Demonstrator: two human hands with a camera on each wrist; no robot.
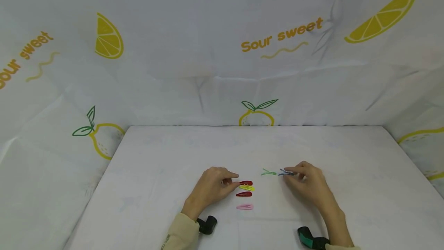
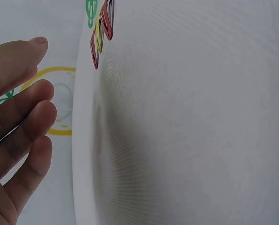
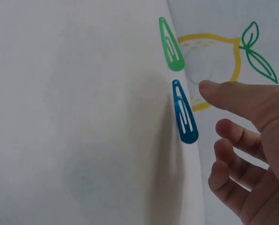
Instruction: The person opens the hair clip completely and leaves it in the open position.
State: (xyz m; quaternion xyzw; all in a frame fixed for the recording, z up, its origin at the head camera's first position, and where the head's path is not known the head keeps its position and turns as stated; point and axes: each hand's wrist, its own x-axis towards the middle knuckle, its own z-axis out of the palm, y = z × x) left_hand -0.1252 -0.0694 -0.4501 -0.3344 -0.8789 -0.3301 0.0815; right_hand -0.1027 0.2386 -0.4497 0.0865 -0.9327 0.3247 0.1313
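Observation:
Near the middle of the white table, my left hand [image 1: 216,183] is beside the left ends of a red snap hair clip [image 1: 246,183] and a yellow hair clip [image 1: 247,188]. Its thumb and fingers stand apart in the left wrist view and hold nothing. Below these lie another red hair clip [image 1: 244,194] and a pink hair clip [image 1: 244,206]. To the right, my right hand [image 1: 309,180] hovers at a blue hair clip [image 3: 184,115]. In the right wrist view its loosely bent fingers are apart from that clip. A green hair clip [image 3: 171,46] lies just left of the blue one.
Behind the white table [image 1: 156,153] hangs a white cloth [image 1: 173,49] printed with lemons and lettering. Each wrist wears a dark device, the left one [image 1: 208,225] near the beige sleeve [image 1: 182,232] and the right one [image 1: 310,238] with a green part.

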